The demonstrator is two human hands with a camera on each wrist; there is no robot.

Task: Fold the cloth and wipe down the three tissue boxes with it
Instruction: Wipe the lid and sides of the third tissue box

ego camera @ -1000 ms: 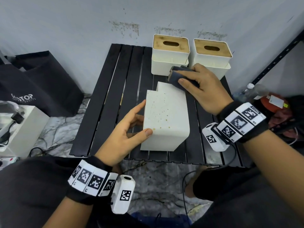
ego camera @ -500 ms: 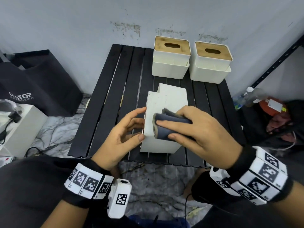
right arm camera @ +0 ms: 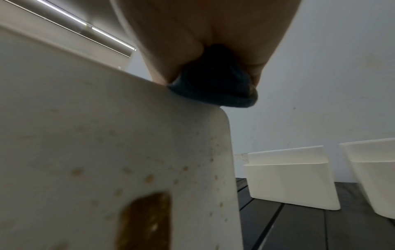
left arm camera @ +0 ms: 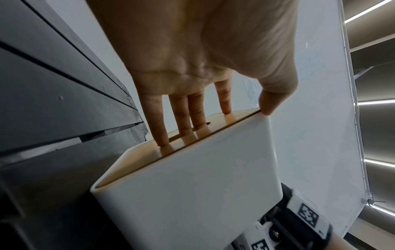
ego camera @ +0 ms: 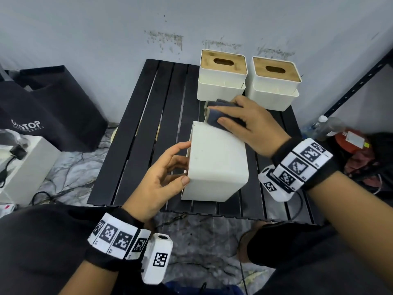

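Wiping box (ego camera: 217, 162) w/ cloth (ego camera: 214, 114), R hand (ego camera: 248, 126).

Head view is evenly, softly lit; only faint shadows are cast on the black slatted table (ego camera: 136, 145). Straight lines are bowed toward the edges by wide-angle distortion. Bright ceiling light strips (left arm camera: 376, 101) are seen in both wrist views, slightly blown out. The right wrist view is dim and soft, with the near tissue box (right arm camera: 107, 152) blurred.
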